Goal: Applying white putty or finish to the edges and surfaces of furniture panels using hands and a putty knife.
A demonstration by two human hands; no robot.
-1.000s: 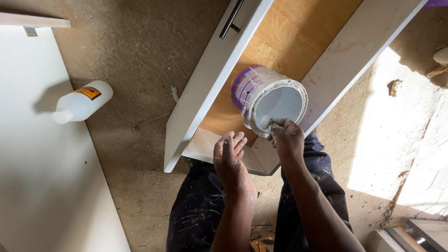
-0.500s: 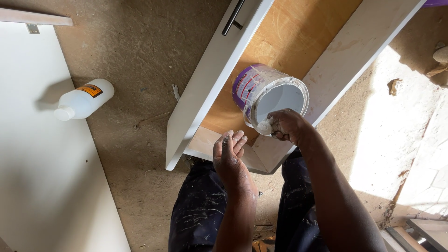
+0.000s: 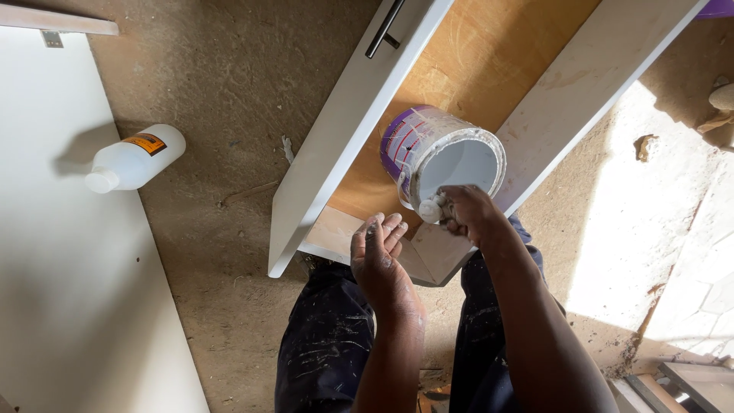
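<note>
A purple-and-white paint tub (image 3: 440, 153) stands open inside a white drawer (image 3: 336, 145) with a brown wooden bottom. White paint fills the tub. My right hand (image 3: 466, 214) is closed on a small white lump, perhaps a paint-soaked rag (image 3: 430, 208), at the tub's near rim. My left hand (image 3: 378, 252) rests flat on the drawer's near end, fingers together, holding nothing. My dark, paint-flecked trousers show below.
A white plastic bottle (image 3: 134, 159) with an orange label lies on the dusty floor at left, beside a large white panel (image 3: 69, 252). A black handle (image 3: 384, 29) sits on the drawer front. Sunlit floor and rubble lie to the right.
My right hand has shifted slightly left along the tub's near rim, with the white lump now showing at its fingertips. My left hand has stayed put.
</note>
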